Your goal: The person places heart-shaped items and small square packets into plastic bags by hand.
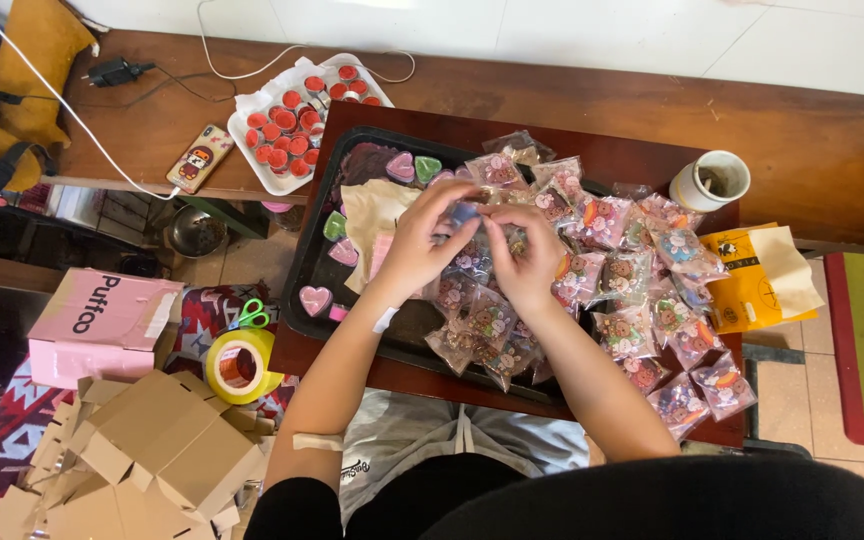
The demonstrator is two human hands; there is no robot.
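My left hand (pixel 420 242) and my right hand (pixel 524 252) meet over a black tray (pixel 304 290) on a small dark red table. Together they pinch a small clear packet (pixel 465 215) with something bluish inside. Under and to the right of the hands lies a heap of several clear packets (pixel 642 290) holding small decorated pieces. On the tray's left side lie loose heart-shaped pieces (pixel 315 298) in pink, green and purple, plus a cream-coloured sheet (pixel 372 210).
A white tray of several red round cups (pixel 287 125) and a phone (pixel 199 157) sit on the wooden bench behind. A white cup (pixel 712 180) and yellow paper bag (pixel 762 275) are at right. Tape roll (pixel 240 365), green scissors (pixel 250 315), pink box (pixel 102 325), folded cardboard boxes (pixel 152 450) lie left.
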